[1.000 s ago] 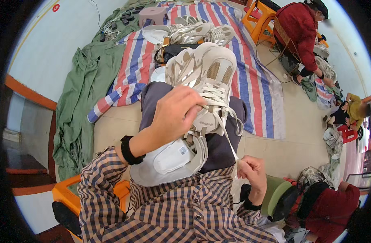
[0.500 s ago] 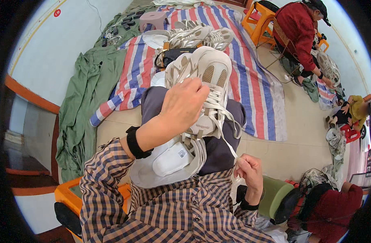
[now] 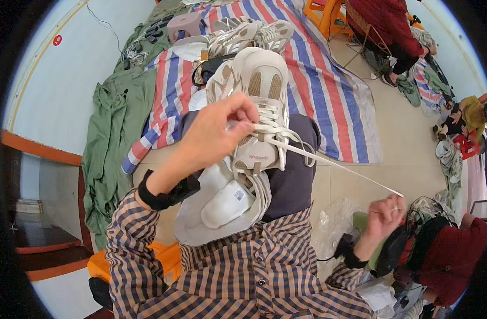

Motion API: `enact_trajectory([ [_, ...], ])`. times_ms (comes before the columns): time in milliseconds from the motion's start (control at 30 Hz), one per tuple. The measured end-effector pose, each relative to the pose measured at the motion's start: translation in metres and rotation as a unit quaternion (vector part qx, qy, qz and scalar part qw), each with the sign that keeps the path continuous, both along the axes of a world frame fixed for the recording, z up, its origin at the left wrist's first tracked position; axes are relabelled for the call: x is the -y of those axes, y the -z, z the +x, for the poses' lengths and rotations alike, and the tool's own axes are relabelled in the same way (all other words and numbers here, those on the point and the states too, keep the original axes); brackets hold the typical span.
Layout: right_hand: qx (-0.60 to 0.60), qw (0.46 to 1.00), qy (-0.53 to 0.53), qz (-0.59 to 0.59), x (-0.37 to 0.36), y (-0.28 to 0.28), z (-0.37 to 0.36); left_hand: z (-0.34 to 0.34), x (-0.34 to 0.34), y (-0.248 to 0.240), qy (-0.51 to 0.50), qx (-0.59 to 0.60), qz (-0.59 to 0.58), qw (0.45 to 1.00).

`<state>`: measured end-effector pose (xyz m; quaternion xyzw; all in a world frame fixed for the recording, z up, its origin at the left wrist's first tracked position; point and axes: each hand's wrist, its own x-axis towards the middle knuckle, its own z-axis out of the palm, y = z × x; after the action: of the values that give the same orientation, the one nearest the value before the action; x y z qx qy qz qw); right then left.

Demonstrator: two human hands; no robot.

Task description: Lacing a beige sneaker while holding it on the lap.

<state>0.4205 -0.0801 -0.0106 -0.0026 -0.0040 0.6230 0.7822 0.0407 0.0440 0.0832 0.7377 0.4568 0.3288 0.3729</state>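
A cream and beige sneaker [image 3: 259,101] rests toe-away on my lap, over my dark trousers. My left hand [image 3: 217,133] pinches the white lace at the sneaker's eyelets, covering part of the tongue. The lace [image 3: 339,165] runs taut from the shoe out to the right. My right hand [image 3: 387,212] grips the lace's far end, well apart from the shoe. A second sneaker [image 3: 222,204] lies under the first one, its white insole showing.
A striped red, white and blue tarp [image 3: 318,69] covers the floor ahead, with more sneakers [image 3: 249,34] on it. Green cloth [image 3: 116,122] lies left. A person in red [image 3: 387,26] sits at the far right; another person in red [image 3: 451,255] sits close right. I sit on an orange stool [image 3: 164,260].
My right hand has drawn the lace out to the right and pulled it taut. My left hand has shifted down onto the eyelets. The view has moved closer.
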Motion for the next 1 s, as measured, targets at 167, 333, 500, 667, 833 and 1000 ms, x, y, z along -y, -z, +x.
enact_trajectory([
  [167,0.055,0.995,0.072,-0.030,0.033,-0.003,0.059,-0.008,-0.009,0.009,0.014,0.104,-0.048,0.993],
  [333,-0.018,0.980,0.145,-0.133,0.055,0.023,0.104,-0.015,-0.015,0.014,0.025,0.128,-0.107,0.986],
  [500,0.028,0.974,0.179,-0.138,0.076,0.061,0.134,-0.018,-0.012,0.028,0.011,0.097,-0.075,0.992],
  [667,0.151,0.951,0.153,-0.221,0.089,0.101,0.138,-0.018,0.013,0.031,-0.060,0.038,0.051,0.996],
  [833,0.690,0.616,-0.084,-0.372,0.039,0.113,0.057,-0.015,0.034,0.029,-0.099,-0.031,0.142,0.984],
  [1000,0.726,0.665,-0.034,-0.171,-0.052,0.053,-0.058,-0.005,0.051,0.029,-0.065,-0.154,0.208,0.964],
])
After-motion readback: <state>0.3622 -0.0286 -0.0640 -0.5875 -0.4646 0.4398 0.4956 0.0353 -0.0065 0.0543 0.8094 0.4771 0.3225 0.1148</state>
